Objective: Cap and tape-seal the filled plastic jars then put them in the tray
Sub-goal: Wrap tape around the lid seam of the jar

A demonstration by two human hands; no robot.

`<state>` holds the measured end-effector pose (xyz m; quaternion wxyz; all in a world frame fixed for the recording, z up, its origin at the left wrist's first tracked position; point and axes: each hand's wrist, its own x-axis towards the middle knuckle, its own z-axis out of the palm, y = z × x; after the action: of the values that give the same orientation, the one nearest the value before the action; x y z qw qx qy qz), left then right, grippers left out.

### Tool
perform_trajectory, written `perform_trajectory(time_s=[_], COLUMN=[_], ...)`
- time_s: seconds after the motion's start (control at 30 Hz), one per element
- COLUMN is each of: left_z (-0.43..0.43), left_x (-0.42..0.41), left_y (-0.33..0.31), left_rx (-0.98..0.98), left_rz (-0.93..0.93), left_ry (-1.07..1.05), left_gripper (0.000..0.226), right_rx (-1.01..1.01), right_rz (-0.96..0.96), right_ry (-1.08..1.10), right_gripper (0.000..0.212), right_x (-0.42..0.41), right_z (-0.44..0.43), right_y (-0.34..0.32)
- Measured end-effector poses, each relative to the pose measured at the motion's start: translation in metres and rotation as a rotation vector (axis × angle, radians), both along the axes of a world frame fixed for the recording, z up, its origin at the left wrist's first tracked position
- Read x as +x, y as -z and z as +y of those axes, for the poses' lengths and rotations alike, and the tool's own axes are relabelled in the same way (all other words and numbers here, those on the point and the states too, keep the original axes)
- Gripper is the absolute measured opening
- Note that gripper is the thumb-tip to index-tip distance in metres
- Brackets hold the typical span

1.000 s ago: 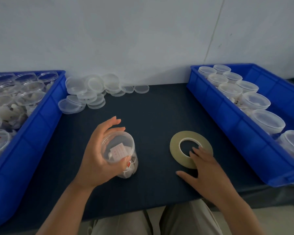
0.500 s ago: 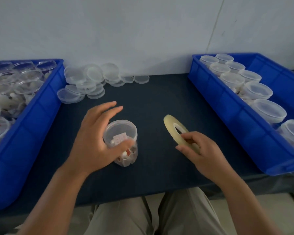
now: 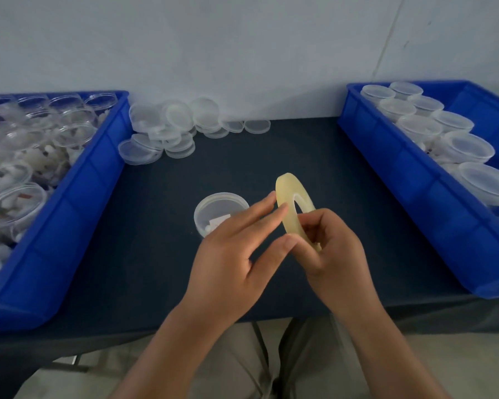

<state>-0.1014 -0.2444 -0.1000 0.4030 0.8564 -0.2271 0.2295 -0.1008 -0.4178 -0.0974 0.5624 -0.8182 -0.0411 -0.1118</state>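
A yellowish roll of clear tape (image 3: 292, 205) is held upright above the dark table, my right hand (image 3: 333, 251) gripping its lower part. The fingertips of my left hand (image 3: 236, 254) touch the roll's left edge, pinching at it. Just behind my left hand a capped clear plastic jar (image 3: 218, 210) with small white parts inside stands on the table, free of both hands. The blue tray (image 3: 415, 180) on the right holds several capped jars (image 3: 467, 145).
On the left, a blue bin (image 3: 78, 197) holds several uncapped filled jars (image 3: 15, 197). A heap of loose clear lids (image 3: 167, 128) lies at the back of the dark table (image 3: 127, 254), against the white wall.
My left hand let go of the jar and moved right to the tape. My right hand lifted the roll off the table and turned it on edge.
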Motion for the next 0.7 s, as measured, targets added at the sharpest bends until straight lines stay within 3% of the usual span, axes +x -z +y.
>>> perform_trajectory(time_s=[0.17, 0.4, 0.53, 0.7], left_z=[0.007, 0.013, 0.011, 0.008], left_x=[0.004, 0.011, 0.010, 0.003], left_y=[-0.004, -0.013, -0.015, -0.009], left_rx=[-0.126, -0.155, -0.007, 0.123], left_rz=[0.042, 0.110, 0.095, -0.040], left_ry=[0.044, 0.032, -0.002, -0.037], left_gripper=[0.039, 0.010, 0.012, 0.018], right_rx=[-0.007, -0.099, -0.099, -0.143], right_rz=[0.016, 0.050, 0.071, 0.117], right_ry=[0.021, -0.012, 0.009, -0.028], right_gripper=[0.041, 0.068, 0.057, 0.075], right_x=[-0.006, -0.016, -0.021, -0.017], right_z=[0.003, 0.002, 0.005, 0.003], right_y=[0.000, 0.000, 0.008, 0.011])
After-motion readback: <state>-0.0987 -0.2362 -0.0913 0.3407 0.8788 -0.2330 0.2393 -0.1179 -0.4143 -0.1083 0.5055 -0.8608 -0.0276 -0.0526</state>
